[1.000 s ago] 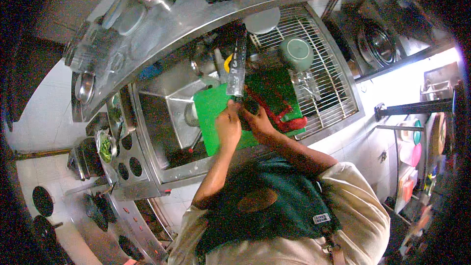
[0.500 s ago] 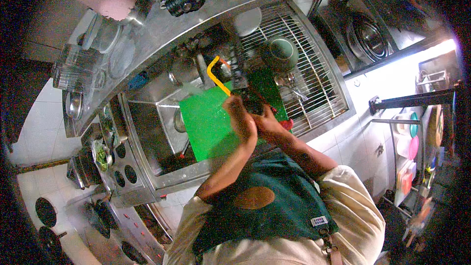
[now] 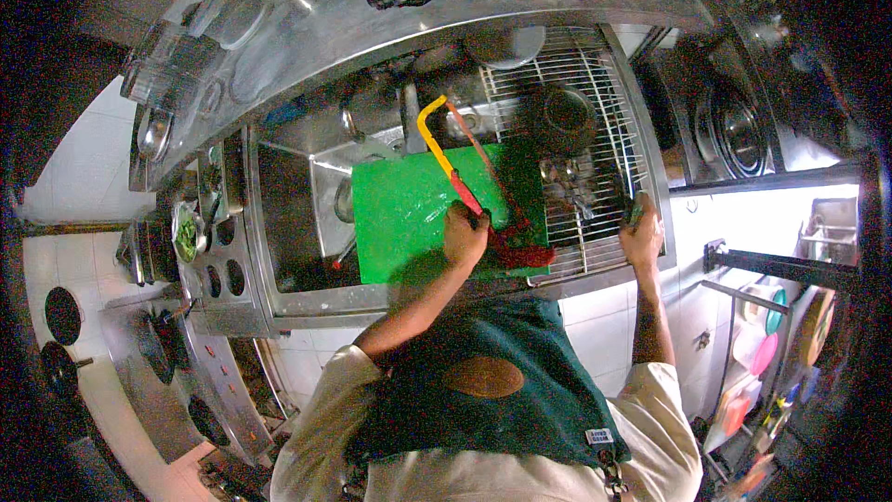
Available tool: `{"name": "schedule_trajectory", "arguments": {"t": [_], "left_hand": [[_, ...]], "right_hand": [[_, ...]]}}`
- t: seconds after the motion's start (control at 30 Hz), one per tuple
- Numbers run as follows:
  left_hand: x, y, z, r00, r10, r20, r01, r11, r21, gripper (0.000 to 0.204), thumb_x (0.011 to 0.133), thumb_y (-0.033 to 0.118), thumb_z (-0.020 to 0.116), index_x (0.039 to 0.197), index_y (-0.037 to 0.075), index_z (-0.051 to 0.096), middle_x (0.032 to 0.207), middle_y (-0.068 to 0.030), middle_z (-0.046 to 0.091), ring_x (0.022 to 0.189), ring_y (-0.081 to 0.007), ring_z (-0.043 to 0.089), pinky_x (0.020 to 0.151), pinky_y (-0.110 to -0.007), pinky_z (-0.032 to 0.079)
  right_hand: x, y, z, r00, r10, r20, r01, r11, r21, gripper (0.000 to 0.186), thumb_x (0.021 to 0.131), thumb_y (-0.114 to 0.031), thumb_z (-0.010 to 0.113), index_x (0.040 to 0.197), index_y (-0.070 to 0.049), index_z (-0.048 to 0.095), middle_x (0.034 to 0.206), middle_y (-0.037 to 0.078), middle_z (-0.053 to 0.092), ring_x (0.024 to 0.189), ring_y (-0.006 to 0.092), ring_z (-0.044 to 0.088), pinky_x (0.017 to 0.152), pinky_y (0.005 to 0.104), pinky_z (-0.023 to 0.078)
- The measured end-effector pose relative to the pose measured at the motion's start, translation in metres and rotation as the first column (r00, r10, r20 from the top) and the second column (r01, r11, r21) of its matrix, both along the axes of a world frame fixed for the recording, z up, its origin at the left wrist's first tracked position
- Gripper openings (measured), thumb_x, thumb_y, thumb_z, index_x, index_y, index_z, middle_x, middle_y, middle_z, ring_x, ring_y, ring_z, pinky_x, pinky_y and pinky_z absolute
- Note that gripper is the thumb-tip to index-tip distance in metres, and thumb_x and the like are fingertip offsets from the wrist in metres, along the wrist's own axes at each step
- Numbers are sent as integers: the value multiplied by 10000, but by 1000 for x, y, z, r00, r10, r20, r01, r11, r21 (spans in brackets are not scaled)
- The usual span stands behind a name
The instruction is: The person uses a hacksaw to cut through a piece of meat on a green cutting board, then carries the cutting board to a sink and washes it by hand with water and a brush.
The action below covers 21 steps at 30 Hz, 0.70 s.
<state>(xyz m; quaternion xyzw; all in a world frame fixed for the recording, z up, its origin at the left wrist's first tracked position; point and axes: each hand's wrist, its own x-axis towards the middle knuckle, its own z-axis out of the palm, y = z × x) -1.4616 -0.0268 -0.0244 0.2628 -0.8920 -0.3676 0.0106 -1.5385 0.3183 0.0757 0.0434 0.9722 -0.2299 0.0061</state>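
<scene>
The steel sink unit runs across the worktop in front of the person, its wire drying rack on the right-hand side. A green cutting board lies across the sink and reaches the rack, hiding part of the basin. On it is a yellow-and-red hacksaw, its yellow bend poking out past the board's far edge and its red handle end down on the near right part of the board. A dark bowl sits on the rack beyond the handle, with a pale plate at the rack's far end.

I can see the left hand closed round the red stretch of the saw's frame, fingers curled, covering that part. The handle end lies just to its right, and the yellow bend points away from the person; the forearm crosses the board's near edge. The right hand is well apart from the saw, curled at the rack's right edge; I can't tell whether it grips something. Between the board and that hand, small shiny utensils lie on the wires.
</scene>
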Motion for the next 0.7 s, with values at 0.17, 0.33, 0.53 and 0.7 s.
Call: {"name": "schedule_trajectory", "arguments": {"t": [0.17, 0.33, 0.53, 0.7], "left_hand": [[-21, 4, 32, 974, 84, 211, -64, 993, -100, 534, 797, 429, 784, 1087, 40, 559, 1056, -180, 655, 914, -410, 682, 759, -524, 552], [-31, -1, 36, 973, 42, 225, -6, 987, -162, 450, 728, 412, 816, 945, 69, 623, 830, -143, 715, 746, -390, 705, 671, -513, 563], [-28, -27, 15, 997, 78, 11, -79, 993, 83, 342, 762, 309, 811, 916, 57, 639, 765, -144, 720, 645, -337, 700, 604, -460, 560], [-11, -55, 12, 997, 30, -68, 20, 772, 636, 243, 856, 188, 773, 1017, 44, 662, 806, -42, 702, 697, -200, 682, 610, -392, 546]], "right_hand": [[27, 20, -65, 996, -45, 74, 23, 963, 269, 897, 738, -88, 737, 1528, -45, 315, 1513, 259, 429, 1346, 436, 468, 1075, 521, 422], [24, 10, -66, 981, -109, 163, 77, 979, 191, 926, 734, -122, 759, 1539, -48, 308, 1557, 259, 375, 1386, 424, 431, 1096, 540, 397], [32, 9, -79, 1000, 3, 4, -4, 981, 193, 863, 754, -119, 735, 1509, -19, 330, 1448, 224, 485, 1293, 485, 469, 1077, 539, 408], [33, 38, -128, 992, 124, 34, -128, 976, 178, 1012, 753, -235, 767, 1564, 2, 209, 1487, 370, 373, 1374, 510, 381, 1141, 544, 340]]}}
